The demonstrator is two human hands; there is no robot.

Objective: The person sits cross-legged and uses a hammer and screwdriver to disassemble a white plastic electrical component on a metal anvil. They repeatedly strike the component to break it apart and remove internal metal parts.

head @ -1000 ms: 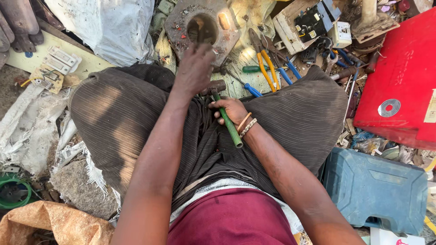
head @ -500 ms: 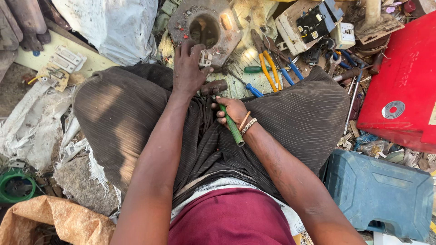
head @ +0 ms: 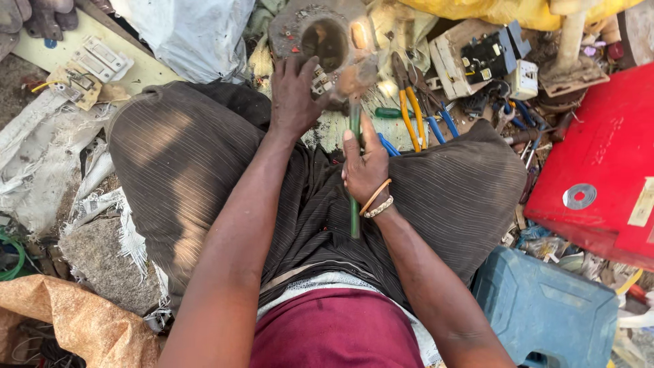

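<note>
I sit cross-legged in dark striped trousers. My right hand (head: 364,167), with bangles at the wrist, grips the green handle of a hammer (head: 354,123); its head is blurred just above, near a small metal part. My left hand (head: 294,95) rests on the ground by that small part (head: 320,80), below a round grey metal housing (head: 327,37) with a hole in its middle.
Pliers with yellow and blue handles (head: 412,112) lie to the right of the hammer. A red metal case (head: 599,163) and a blue plastic case (head: 545,307) lie at the right. White electrical sockets (head: 102,58) lie at the upper left, sacks at the left.
My right hand has raised the hammer from lying across my lap to pointing forward, its head now by the housing. My left hand stays near the small part.
</note>
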